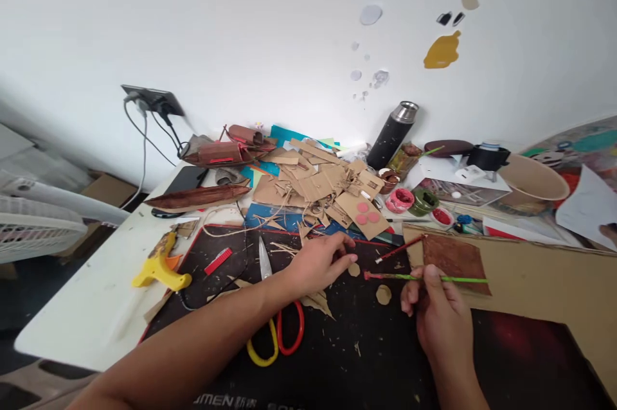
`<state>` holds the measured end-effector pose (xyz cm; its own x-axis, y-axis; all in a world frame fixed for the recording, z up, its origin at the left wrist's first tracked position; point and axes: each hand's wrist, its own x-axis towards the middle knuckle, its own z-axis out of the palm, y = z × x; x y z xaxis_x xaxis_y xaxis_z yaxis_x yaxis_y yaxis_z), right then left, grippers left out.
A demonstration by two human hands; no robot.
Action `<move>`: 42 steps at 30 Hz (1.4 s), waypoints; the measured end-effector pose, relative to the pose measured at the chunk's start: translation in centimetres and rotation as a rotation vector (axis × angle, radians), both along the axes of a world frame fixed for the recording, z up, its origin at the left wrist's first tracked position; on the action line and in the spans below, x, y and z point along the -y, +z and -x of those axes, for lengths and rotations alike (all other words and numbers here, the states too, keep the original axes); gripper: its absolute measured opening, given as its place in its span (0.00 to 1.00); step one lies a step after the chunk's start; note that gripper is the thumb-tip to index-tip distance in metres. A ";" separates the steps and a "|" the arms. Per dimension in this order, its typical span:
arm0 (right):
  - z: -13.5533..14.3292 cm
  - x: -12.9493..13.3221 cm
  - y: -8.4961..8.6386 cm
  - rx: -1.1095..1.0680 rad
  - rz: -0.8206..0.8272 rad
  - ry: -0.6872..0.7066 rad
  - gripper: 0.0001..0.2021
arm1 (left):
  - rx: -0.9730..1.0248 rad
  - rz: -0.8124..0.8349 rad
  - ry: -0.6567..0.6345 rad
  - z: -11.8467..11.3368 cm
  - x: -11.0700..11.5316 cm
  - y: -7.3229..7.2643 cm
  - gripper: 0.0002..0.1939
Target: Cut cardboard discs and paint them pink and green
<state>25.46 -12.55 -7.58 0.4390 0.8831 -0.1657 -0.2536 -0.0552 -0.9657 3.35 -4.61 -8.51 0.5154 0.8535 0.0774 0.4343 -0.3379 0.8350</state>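
Observation:
My right hand pinches a thin green paintbrush whose pink-stained tip points left over the black mat. My left hand hovers near a small round cardboard disc, its thumb and fingers apart with nothing between them. Another cardboard disc lies on the mat between the hands. Behind them, a cardboard piece bears three pink painted circles. Open jars of pink paint and green paint stand at the back, beside a smaller container of red paint.
Scissors with red and yellow handles lie beneath my left forearm. A yellow glue gun rests at the left. Cardboard scraps are heaped at the back, near a black thermos. A brown-painted sheet lies at the right.

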 end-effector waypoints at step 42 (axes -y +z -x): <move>0.6 0.0 -1.2 0.042 -0.040 0.021 0.25 | 0.018 0.042 -0.068 0.4 -0.3 0.4 0.14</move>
